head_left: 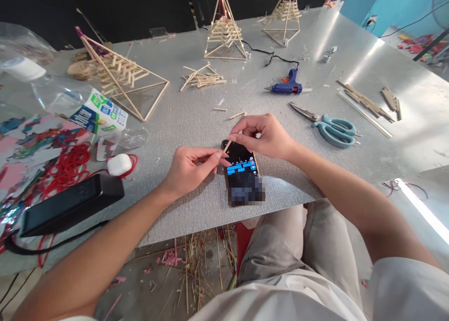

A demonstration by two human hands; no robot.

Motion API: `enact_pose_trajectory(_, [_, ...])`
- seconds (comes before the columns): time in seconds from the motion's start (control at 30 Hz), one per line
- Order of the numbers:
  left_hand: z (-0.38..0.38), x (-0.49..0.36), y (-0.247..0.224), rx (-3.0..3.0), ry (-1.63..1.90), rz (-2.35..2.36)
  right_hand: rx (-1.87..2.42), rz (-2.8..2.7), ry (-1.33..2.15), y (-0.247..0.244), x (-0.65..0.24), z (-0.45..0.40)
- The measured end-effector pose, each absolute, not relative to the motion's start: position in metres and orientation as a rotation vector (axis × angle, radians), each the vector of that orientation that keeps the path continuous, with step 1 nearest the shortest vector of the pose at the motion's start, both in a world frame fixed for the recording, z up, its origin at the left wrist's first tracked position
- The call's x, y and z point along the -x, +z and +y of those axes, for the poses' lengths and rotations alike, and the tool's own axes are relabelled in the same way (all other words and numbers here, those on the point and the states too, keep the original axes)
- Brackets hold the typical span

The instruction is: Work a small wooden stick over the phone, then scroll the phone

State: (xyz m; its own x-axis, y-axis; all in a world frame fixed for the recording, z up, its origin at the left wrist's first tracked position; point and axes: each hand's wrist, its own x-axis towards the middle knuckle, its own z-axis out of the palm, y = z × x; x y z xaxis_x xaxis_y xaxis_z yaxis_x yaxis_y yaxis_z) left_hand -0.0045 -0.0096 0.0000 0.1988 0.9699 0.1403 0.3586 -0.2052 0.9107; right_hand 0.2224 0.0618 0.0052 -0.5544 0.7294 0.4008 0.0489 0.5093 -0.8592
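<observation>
A short wooden stick (227,146) is pinched at its two ends, its lower end in my left hand (191,167) and its upper end in my right hand (264,134). Under both hands lies a phone (242,171) with a lit screen, partly hidden by my fingers. Just beyond my right hand are two small stick pieces (237,115). Farther back sits a pile of short sticks (203,77). A blue glue gun (289,84) rests beyond my right hand, with blue-handled scissors (333,128) to its right.
Stick pyramids (224,35) stand at the back, another (129,84) at left. A plastic bottle (70,96), red cord (73,164), white earphone case (119,164) and black device (73,201) crowd the left. Loose flat sticks (366,101) lie right. Scraps litter the floor (157,274).
</observation>
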Motion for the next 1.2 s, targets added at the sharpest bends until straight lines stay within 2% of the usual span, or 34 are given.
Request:
enact_pose_trajectory(0.53, [-0.0034,0.0046,0.0054,-1.348,1.125,1.215,0.569,-1.807,1.279,0.0017,-0.2201,0.0637])
enact_pose_trajectory(1.2, [-0.0036,0.0039,0.0022,-1.474,1.160,1.202,0.590,-1.830,1.316,-0.0024,-0.2198,0.0674])
